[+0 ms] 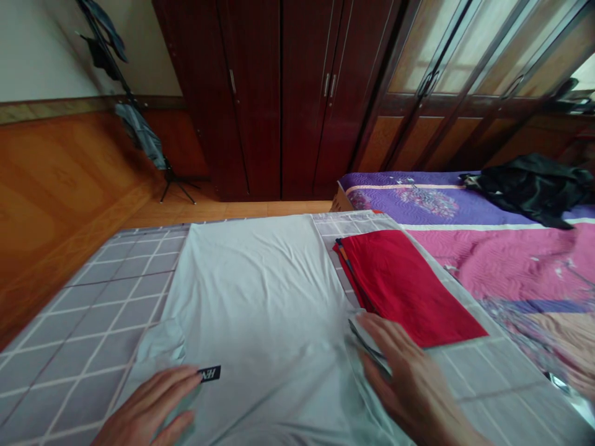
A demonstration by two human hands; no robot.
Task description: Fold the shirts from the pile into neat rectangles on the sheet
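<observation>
A pale, light grey-white T-shirt (264, 291) lies spread on the checked cloth, its hem at the far side. Over its near left part my left hand (155, 402) rests with fingers stretched out, the fingertips beside a small black label (210, 373) with white lettering. My right hand (404, 371), slightly blurred, is at the shirt's right sleeve (372, 350), which has a dark stripe at its edge. The sleeve edge shows in the gap between the thumb and the outstretched fingers. Just beyond that hand is a folded red garment (404, 279).
A grey checked cloth (116, 285) covers the surface under the shirt. To the right is a bed with a purple and pink cover (493, 254) and a black garment (530, 186) on it. Dark red wardrobes (279, 99) and a clothes stand (139, 124) are at the back.
</observation>
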